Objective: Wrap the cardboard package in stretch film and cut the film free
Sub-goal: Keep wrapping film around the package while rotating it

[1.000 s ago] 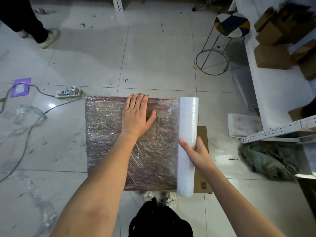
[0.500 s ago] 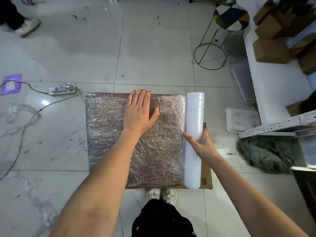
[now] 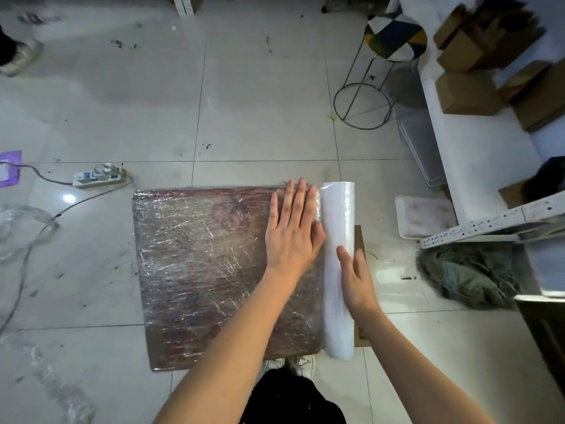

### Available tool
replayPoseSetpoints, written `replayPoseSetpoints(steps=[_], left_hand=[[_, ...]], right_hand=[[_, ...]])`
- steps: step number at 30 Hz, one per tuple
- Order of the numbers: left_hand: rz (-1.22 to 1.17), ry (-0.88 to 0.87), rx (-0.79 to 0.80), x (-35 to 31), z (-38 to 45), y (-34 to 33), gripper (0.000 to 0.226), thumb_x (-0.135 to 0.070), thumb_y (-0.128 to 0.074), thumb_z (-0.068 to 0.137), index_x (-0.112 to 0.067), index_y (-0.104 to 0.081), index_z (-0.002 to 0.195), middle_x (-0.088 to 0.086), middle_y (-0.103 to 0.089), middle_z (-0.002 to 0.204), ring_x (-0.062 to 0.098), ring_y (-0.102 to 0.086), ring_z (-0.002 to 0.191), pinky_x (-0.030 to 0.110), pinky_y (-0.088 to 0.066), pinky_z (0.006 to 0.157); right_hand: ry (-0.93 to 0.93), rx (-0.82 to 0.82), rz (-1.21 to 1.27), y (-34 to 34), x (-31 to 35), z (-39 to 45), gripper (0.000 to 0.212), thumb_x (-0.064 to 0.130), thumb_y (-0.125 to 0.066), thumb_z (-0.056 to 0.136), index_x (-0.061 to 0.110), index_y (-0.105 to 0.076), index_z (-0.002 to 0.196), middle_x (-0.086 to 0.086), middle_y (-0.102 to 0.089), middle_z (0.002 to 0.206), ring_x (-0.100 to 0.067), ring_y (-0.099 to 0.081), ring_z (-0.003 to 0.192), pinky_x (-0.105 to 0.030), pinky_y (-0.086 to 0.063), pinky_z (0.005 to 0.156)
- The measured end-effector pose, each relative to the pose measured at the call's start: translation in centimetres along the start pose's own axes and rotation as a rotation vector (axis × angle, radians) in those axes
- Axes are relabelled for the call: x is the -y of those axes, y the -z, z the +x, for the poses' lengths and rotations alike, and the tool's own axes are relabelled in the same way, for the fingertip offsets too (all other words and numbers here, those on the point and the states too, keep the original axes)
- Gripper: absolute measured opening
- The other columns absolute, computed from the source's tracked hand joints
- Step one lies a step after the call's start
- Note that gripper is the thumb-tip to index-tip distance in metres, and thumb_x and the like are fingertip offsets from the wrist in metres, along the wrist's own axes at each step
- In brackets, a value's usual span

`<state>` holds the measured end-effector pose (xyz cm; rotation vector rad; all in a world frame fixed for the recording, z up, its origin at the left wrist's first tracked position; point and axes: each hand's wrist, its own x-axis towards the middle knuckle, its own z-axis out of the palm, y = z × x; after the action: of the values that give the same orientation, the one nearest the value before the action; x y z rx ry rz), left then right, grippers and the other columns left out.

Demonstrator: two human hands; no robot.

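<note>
Wrapping step, late stage by the look of it. The cardboard package (image 3: pixel 214 270) lies flat on the tiled floor (image 3: pixel 260 102) right in front of the person's feet, top face already covered in wrinkled, shiny stretch film. The film roll (image 3: pixel 338 270) lies along the package's right edge, touching it, partly resting on a bare piece of cardboard (image 3: pixel 360 240) that sticks out beyond it.

The left hand (image 3: pixel 293 234) is flat, fingers straight and together, pressing the film down on the package's far right corner area, just beside the roll. The right hand (image 3: pixel 356 276) rests on the roll's right side with fingers nearly straight, thumb on top of the roll; not a closed grip, more steadying or rolling it.

Judgement: film is being smoothed and held at the edge. The film is not yet cut; it looks joined to the roll at the far end. Next move likely calls for holding the film taut at the edge with the left hand and either carrying the roll over the side or severing the film. No cutter is visible.

Room: pale glossy tiles with dark scuffs. A power strip (image 3: pixel 97 178) with cable sits left of the package, loose crumpled film (image 3: pixel 21 221) further left. A stool (image 3: pixel 394 36) with patterned seat stands at upper right, a white shelf (image 3: pixel 477 148) with cardboard boxes (image 3: pixel 464 93) beside it, a white tray (image 3: pixel 423 215) and a greenish bundle (image 3: pixel 464 276) on the floor at right. Someone's shoe (image 3: pixel 18 58) shows at far left.
</note>
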<state>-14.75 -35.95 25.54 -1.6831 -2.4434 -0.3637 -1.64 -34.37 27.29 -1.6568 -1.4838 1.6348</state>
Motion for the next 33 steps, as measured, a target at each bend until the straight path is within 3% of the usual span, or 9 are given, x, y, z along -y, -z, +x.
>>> replayPoseSetpoints(steps=[2, 4, 7, 10, 13, 16, 25, 30, 33], left_hand=[[-0.011, 0.012, 0.012, 0.0, 0.2, -1.1, 0.061, -0.032, -0.031, 0.095, -0.005, -0.022, 0.149, 0.013, -0.023, 0.156, 0.027, -0.016, 0.145, 0.045, -0.002, 0.120], [-0.024, -0.002, 0.016, -0.2, 0.5, -1.4, 0.061, -0.032, -0.029, 0.095, -0.005, -0.022, 0.149, 0.013, -0.022, 0.156, 0.027, -0.014, 0.145, 0.045, -0.004, 0.119], [-0.076, -0.006, 0.012, 0.1, 0.8, -1.6, 0.060, -0.034, -0.029, 0.097, -0.005, -0.022, 0.149, 0.013, -0.021, 0.157, 0.025, -0.012, 0.146, 0.043, -0.003, 0.119], [-0.242, 0.058, -0.012, 0.9, 1.4, -0.7, 0.060, -0.039, -0.028, 0.098, -0.007, -0.022, 0.149, 0.009, -0.022, 0.157, 0.018, -0.012, 0.145, 0.035, 0.001, 0.120], [-0.342, 0.183, -0.078, 0.6, 1.5, 0.8, 0.061, -0.038, -0.027, 0.099, -0.003, -0.017, 0.148, 0.008, -0.016, 0.156, 0.016, -0.010, 0.145, 0.034, -0.001, 0.120], [-0.152, -0.002, -0.046, 0.0, 0.8, 0.1, 0.059, -0.033, -0.025, 0.099, -0.002, -0.017, 0.148, 0.014, -0.020, 0.156, 0.023, -0.013, 0.145, 0.039, 0.000, 0.120], [-0.099, -0.051, -0.001, 0.1, 2.0, -2.2, 0.061, -0.032, -0.024, 0.095, -0.001, -0.019, 0.148, 0.014, -0.023, 0.156, 0.025, -0.018, 0.145, 0.042, -0.010, 0.118], [-0.331, 0.036, 0.016, 1.3, 1.7, 0.0, 0.062, -0.040, -0.024, 0.099, -0.006, -0.011, 0.150, 0.010, -0.010, 0.159, 0.019, -0.004, 0.147, 0.034, 0.002, 0.120], [-0.198, 0.094, -0.034, 0.9, -2.3, -0.7, 0.059, -0.035, -0.018, 0.101, -0.004, -0.011, 0.151, 0.012, -0.009, 0.159, 0.023, -0.005, 0.148, 0.040, -0.002, 0.121]], right_hand=[[0.047, -0.080, -0.019, -0.2, -0.5, 0.1, 0.044, 0.041, -0.045, 0.094, -0.003, -0.050, 0.098, 0.002, -0.052, 0.081, -0.017, -0.050, 0.078, -0.019, -0.042, 0.062], [0.054, -0.131, -0.030, -0.4, -0.8, 0.4, 0.042, 0.037, -0.047, 0.096, -0.005, -0.046, 0.090, -0.001, -0.047, 0.071, -0.013, -0.042, 0.066, -0.022, -0.039, 0.057], [0.071, -0.113, -0.031, -0.6, -0.8, 1.0, 0.043, 0.042, -0.047, 0.094, -0.001, -0.050, 0.095, -0.015, -0.057, 0.081, -0.015, -0.048, 0.070, -0.031, -0.047, 0.063], [0.069, -0.087, -0.064, -0.9, -0.5, 1.1, 0.050, 0.050, -0.045, 0.091, 0.001, -0.049, 0.097, -0.024, -0.058, 0.093, -0.032, -0.052, 0.072, -0.047, -0.050, 0.072], [0.092, -0.078, -0.087, -1.1, -0.3, 1.2, 0.054, 0.054, -0.044, 0.088, 0.000, -0.047, 0.090, -0.017, -0.052, 0.075, -0.019, -0.045, 0.064, -0.030, -0.043, 0.059], [0.110, -0.084, -0.082, -1.0, -0.9, 1.1, 0.043, 0.045, -0.045, 0.092, 0.002, -0.048, 0.089, -0.007, -0.054, 0.074, -0.011, -0.047, 0.063, -0.018, -0.041, 0.055], [0.135, -0.108, -0.160, -1.0, 0.0, 1.6, 0.034, 0.040, -0.045, 0.096, 0.010, -0.040, 0.079, 0.004, -0.040, 0.065, -0.005, -0.036, 0.054, -0.016, -0.036, 0.050], [0.120, -0.091, -0.170, -1.3, 0.4, 2.3, 0.037, 0.046, -0.042, 0.095, 0.012, -0.040, 0.080, 0.002, -0.039, 0.066, -0.009, -0.037, 0.058, -0.021, -0.036, 0.053], [0.115, -0.104, -0.151, -1.5, -0.3, 2.2, 0.044, 0.048, -0.042, 0.094, 0.004, -0.046, 0.088, -0.002, -0.041, 0.069, -0.012, -0.040, 0.061, -0.025, -0.038, 0.055]])
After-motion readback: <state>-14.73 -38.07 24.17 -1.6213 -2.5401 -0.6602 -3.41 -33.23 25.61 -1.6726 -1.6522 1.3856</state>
